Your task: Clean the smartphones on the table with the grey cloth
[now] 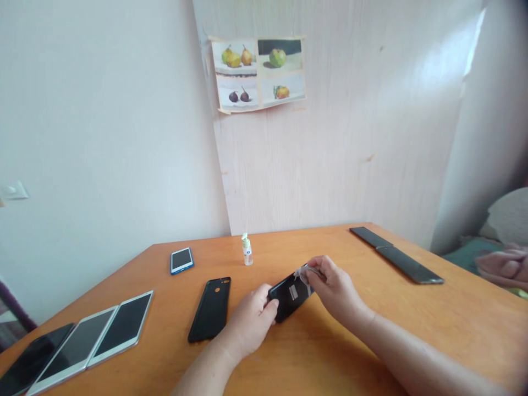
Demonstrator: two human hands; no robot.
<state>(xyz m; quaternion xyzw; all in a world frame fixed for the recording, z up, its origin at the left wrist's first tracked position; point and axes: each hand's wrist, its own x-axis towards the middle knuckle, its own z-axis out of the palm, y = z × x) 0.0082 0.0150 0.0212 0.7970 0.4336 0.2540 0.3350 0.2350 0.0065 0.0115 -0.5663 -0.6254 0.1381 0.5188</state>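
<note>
Tilted above the table is a dark phone [284,302] with a pale label on the face toward me. My left hand [258,314] grips its lower left end, thumb on the near face. At the upper right end, my right hand [335,289] pinches a whitish, crumpled wipe [304,273] against the phone. Some of the right fingers are hidden behind the wipe and phone. A black phone case [211,309] lies on the table just left of my left hand. Beyond the hands stands a small clear pump bottle [247,252] with a pale green top.
Several tablets, including a white one [124,327] and a black one [37,357], lie at the left on the wooden table [157,352]. A blue-edged phone [182,260] rests at the back left. Two dark devices lie end to end on the right, one a flat slab [410,265].
</note>
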